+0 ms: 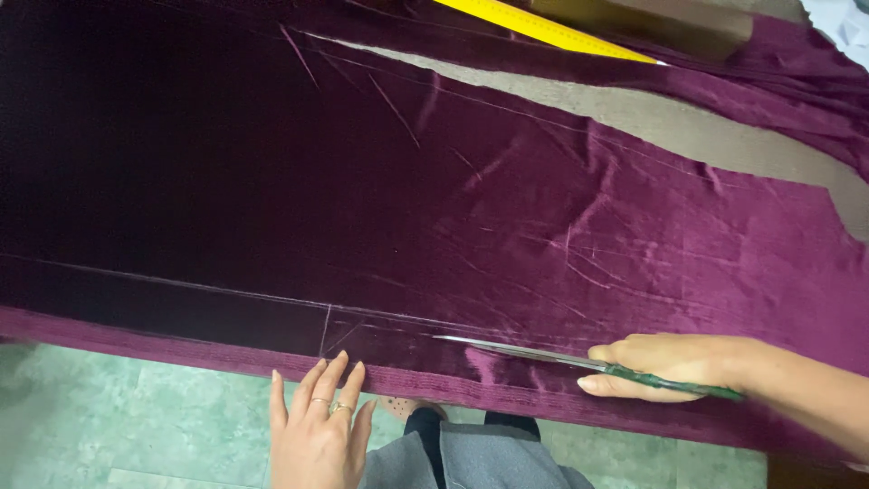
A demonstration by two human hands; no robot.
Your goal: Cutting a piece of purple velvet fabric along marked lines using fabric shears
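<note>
A large piece of dark purple velvet fabric lies spread over the table, with chalk lines drawn along its near edge. My right hand grips green-handled scissors, whose blades point left and lie along the chalk line on the fabric. My left hand, with rings on two fingers, rests flat with fingers together on the fabric's near edge, left of the scissor tips.
A yellow ruler lies at the far edge. A grey-brown table surface shows where the fabric is cut away. A separate purple strip lies at the far right. Green floor shows below.
</note>
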